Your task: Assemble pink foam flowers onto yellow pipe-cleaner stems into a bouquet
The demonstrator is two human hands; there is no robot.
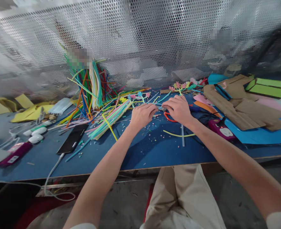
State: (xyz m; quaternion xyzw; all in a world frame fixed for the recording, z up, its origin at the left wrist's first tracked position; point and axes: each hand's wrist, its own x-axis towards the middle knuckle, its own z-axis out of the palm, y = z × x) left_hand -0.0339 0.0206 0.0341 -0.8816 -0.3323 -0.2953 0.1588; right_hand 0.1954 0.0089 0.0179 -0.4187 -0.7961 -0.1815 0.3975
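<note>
My left hand (142,116) and my right hand (178,109) are close together over the middle of the blue table, fingers closed. A light-blue pipe cleaner (157,104) spans the small gap between them, pinched at each end. Something small and pale (161,108) shows by my right fingertips, too small to name. Red-handled scissors (168,117) lie partly hidden under my right hand. Just beyond my hands are pipe-cleaner flowers (140,94) in pink and blue, and more flowers (178,85) in pink and yellow. Tiny coloured clippings lie scattered below.
A bundle of pipe cleaners (97,84) stands at the back left, with loose ones (107,122) spread before it. A phone (73,139) on a cable lies left. Brown cardboard (245,105), blue sheet (255,135) and a purple power strip (222,129) are right. Perforated metal screen (135,41) closes the back.
</note>
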